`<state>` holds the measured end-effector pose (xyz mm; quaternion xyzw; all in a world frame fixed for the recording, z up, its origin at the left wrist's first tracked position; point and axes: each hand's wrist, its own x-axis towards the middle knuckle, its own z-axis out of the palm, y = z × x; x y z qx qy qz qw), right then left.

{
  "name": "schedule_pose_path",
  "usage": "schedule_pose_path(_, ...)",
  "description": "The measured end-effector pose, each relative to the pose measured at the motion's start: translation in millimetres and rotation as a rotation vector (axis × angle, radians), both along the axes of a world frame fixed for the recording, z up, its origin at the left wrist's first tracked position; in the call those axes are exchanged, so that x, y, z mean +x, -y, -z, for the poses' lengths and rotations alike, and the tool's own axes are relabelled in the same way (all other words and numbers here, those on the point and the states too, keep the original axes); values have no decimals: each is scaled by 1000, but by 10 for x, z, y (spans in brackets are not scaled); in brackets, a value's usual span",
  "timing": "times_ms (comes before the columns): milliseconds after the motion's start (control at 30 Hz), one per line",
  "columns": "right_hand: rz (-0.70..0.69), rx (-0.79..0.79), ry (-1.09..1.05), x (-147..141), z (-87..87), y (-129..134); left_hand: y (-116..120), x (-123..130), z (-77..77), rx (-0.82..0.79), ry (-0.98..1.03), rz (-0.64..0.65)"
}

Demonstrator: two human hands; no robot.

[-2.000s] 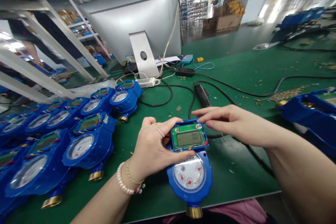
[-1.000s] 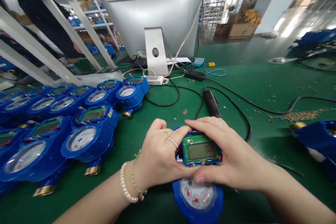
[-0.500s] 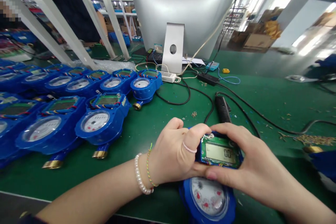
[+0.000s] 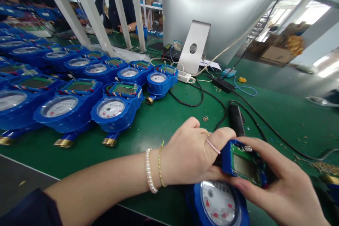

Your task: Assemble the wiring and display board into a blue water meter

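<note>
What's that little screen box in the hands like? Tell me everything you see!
The box looks like blue plastic, holding a green board with a gray rectangular screen; I can't read any digits. It's tilted, beyond a round white dial. The right hand wraps its right side; the left hand is against its left.

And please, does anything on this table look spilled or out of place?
Yes: a pile of small brass-coloured pieces, probably screws, lies loose on the green table near the picture's right edge, and a smaller cluster lies beyond the left hand. They look spilled because no container holds them.
</note>
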<state>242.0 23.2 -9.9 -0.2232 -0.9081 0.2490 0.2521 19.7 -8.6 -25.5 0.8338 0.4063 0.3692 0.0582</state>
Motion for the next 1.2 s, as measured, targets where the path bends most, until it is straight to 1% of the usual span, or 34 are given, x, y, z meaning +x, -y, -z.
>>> schedule_pose_path(167,137,-1,6,60,52,22,-38,-74,-124,-190,-11,51)
schedule_pose_path(333,340,75,8,-76,83,-2,-113,-163,-216,-335,-91,101)
schedule_pose_path(433,373,104,-12,-134,99,-23,-153,-167,-205,-327,-119,108)
schedule_pose_path(533,396,115,-34,-91,126,-10,-185,-137,-163,-279,-154,102)
schedule_pose_path(600,392,97,-63,-29,142,15,-193,-108,-137,-256,-161,96)
schedule_pose_path(633,368,78,-87,-1,147,28,-191,-93,-128,-248,-159,91)
schedule_pose_path(733,236,10,-150,46,135,49,-164,-57,-119,-242,-153,61)
schedule_pose_path(800,177,2,-166,46,111,38,-140,-46,-130,-235,-153,33)
schedule_pose_path(867,139,19,-149,38,88,14,-121,-46,-154,-259,-145,32)
schedule_pose_path(967,153,12,-144,36,81,-22,-106,-39,-188,-343,-151,46)
schedule_pose_path(1033,192,20,-167,41,94,-37,-96,-9,-185,-360,-159,-2)
schedule_pose_path(1100,187,45,-176,51,109,-48,-81,42,-152,-313,-132,-79)
schedule_pose_path(1200,168,60,-165,63,116,-58,-53,119,-76,-193,-64,-168)
